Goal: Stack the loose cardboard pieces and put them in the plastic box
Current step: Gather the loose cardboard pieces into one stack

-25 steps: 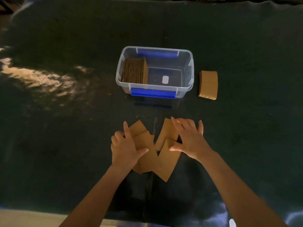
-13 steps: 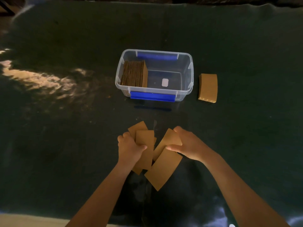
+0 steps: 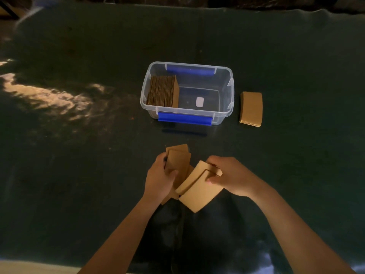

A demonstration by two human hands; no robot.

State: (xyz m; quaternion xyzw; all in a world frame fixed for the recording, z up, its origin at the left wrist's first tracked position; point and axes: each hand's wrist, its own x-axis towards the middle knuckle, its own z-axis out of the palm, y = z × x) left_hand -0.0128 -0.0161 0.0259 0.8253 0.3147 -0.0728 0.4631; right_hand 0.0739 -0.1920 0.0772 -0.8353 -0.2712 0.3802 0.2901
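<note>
Loose brown cardboard pieces lie near the table's front. My left hand (image 3: 160, 177) grips a small bunch of them (image 3: 178, 159), their far ends fanned toward the box. My right hand (image 3: 232, 176) pinches two overlapping pieces (image 3: 198, 189), tilted with their low corner toward me. A clear plastic box (image 3: 230, 91) with blue latches stands beyond my hands; a packed row of cardboard pieces on edge (image 3: 163, 91) fills its left end, and the right part of its floor is bare.
A neat flat stack of cardboard (image 3: 251, 108) lies on the dark green table cover (image 3: 79, 175) just right of the box. A patch of light falls on the cover at the left. The table's near edge runs along the bottom.
Both hands went from flat on the spread pieces to closed around them. The pieces have been drawn together into two bunches and lifted off the cover.
</note>
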